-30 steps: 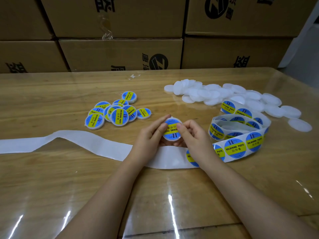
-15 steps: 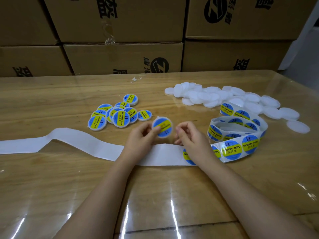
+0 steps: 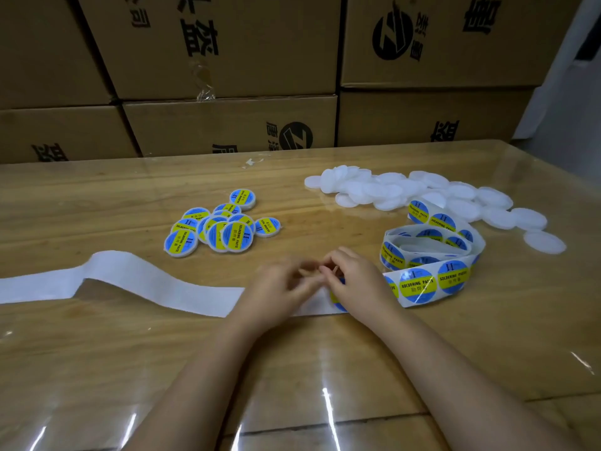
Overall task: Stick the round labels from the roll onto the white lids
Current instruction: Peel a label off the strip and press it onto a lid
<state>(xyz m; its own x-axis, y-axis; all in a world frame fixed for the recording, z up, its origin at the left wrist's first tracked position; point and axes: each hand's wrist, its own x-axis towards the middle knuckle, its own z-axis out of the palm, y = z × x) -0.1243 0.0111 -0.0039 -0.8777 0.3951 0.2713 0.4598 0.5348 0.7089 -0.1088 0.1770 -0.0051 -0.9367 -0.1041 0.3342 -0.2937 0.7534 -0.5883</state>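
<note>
My right hand (image 3: pixel 357 283) lies on the label strip (image 3: pixel 419 284) where it leaves the loose roll (image 3: pixel 432 242), fingers curled over a blue and yellow label (image 3: pixel 338 304) that it mostly hides. My left hand (image 3: pixel 279 288) is blurred, just left of it over the bare backing paper (image 3: pixel 146 281), fingertips near the right hand's, and I see nothing held in it. Plain white lids (image 3: pixel 390 190) lie heaped at the back right. Labelled lids (image 3: pixel 224 229) sit in a pile at centre left.
Stacked cardboard boxes (image 3: pixel 227 125) wall off the far edge of the glossy wooden table (image 3: pixel 292 369). The peeled backing paper trails off to the left edge. A lone white lid (image 3: pixel 544 242) lies far right.
My left hand carried the freshly labelled lid left toward the pile, no longer holds it, and has come back to the strip. My right hand stayed on the strip.
</note>
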